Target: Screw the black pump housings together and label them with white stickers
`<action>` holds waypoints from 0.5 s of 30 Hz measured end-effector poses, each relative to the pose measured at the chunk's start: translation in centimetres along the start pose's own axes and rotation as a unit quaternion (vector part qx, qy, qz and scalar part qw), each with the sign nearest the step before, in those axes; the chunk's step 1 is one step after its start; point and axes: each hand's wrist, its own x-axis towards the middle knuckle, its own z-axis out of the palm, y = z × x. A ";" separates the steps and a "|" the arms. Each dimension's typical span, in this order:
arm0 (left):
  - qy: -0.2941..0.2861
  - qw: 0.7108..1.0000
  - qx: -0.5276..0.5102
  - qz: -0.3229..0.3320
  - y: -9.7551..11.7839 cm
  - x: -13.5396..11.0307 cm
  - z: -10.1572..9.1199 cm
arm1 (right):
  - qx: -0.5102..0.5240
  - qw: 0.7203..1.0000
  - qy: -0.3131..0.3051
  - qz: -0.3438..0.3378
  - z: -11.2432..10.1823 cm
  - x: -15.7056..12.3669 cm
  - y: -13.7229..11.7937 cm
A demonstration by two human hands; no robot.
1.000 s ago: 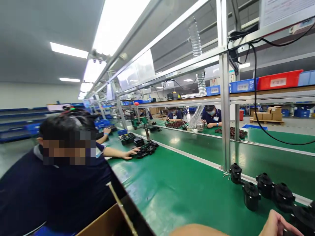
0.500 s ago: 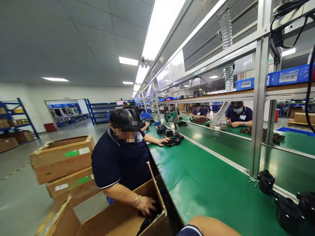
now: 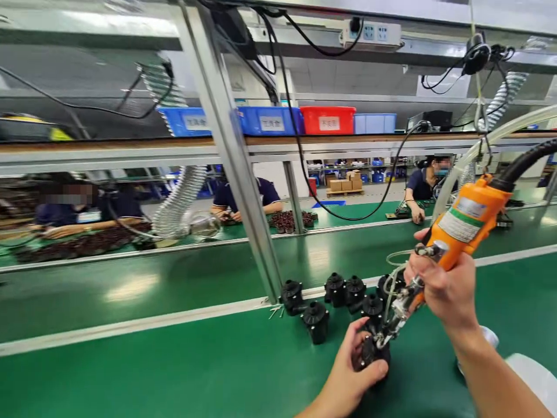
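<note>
My left hand (image 3: 348,374) grips a black pump-like housing (image 3: 369,350) on the green bench, fingers round its side and thumb across the front. My right hand (image 3: 450,287) is wrapped round an orange powered screwdriver (image 3: 465,217), which slants down to the left. Its metal tip meets or hovers just over the top of the housing; I cannot tell whether they touch. A thin clear tube loops beside the tip. Several more black housings (image 3: 315,320) stand upright behind my hands, beside the metal post. Small screws (image 3: 275,312) lie near the post's foot.
An upright metal post (image 3: 237,157) and a shelf with blue bins (image 3: 270,121) and a red bin (image 3: 327,120) stand ahead. A black cable (image 3: 300,157) hangs low. A white container (image 3: 533,377) sits at the lower right. Co-workers (image 3: 246,197) sit across the bench.
The view has swung right from a co-worker reaching into a cardboard box to my bench section. Both my hands, the housing and the orange screwdriver are now in sight.
</note>
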 end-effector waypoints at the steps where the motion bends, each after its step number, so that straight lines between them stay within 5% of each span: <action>1: -0.001 1.000 0.003 0.001 0.0 0.0 0.1 | 0.014 1.000 -0.002 0.013 0.3 0.0 0.0; 15: 0.007 1.000 0.006 0.009 -1.5 1.5 -1.1 | 0.021 0.999 -0.024 0.039 1.3 0.1 -0.5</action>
